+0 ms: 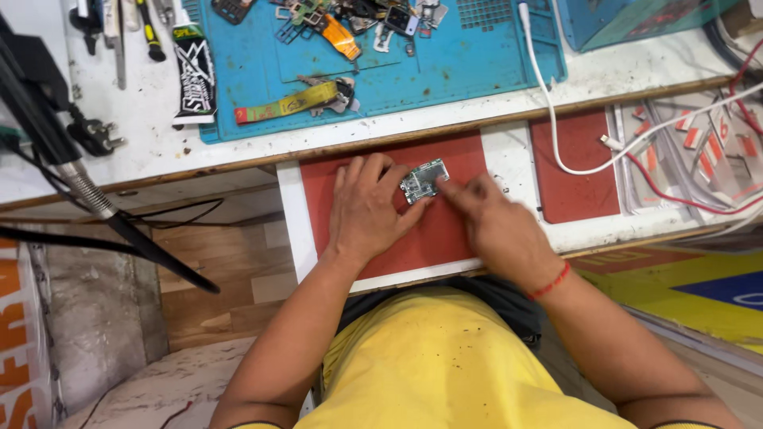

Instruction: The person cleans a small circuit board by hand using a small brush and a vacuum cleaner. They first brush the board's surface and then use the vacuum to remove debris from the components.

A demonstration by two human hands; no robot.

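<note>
A small green circuit board with metal shields lies on a red mat set in a pull-out tray below the bench. My left hand rests flat on the mat, fingers spread, with its fingertips against the board's left edge. My right hand is on the mat to the right, index finger pressing the board's lower right edge. A red thread band circles my right wrist.
A blue work mat on the white bench holds phone parts, flex cables and a yellow strap. A white cable crosses a second red mat. Tools and a black tube lie at the left; a black lamp arm reaches in.
</note>
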